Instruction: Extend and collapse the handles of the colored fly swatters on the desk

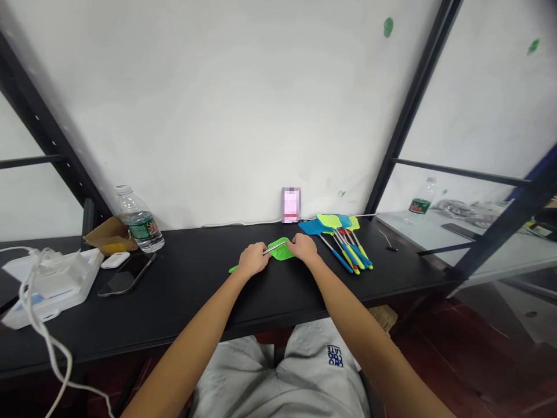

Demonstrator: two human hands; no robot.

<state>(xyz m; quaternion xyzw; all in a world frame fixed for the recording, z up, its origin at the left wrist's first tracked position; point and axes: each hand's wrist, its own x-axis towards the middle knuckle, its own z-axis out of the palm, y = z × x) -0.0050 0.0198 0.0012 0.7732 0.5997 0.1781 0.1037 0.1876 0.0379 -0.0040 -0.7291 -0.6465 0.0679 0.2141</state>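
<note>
A green fly swatter (281,251) with a metal rod is held in both hands over the black desk. Its perforated head shows between the hands, with the rod slanting across in front of it. My left hand (253,259) is closed around the rod, and the green handle end sticks out to the left. My right hand (303,248) grips the swatter at the right side of the head; its fingertips are partly hidden. Just right of that hand lies a pile of blue, yellow-green and red fly swatters (343,238), heads toward the wall and handles toward me.
On the left of the black desk (191,290) are a water bottle (141,223), a cardboard box (111,235), a phone (127,274), a white case (115,260) and white cables (32,302). A blurred-screen phone (291,205) leans against the wall. Black frame posts (409,110) flank the desk.
</note>
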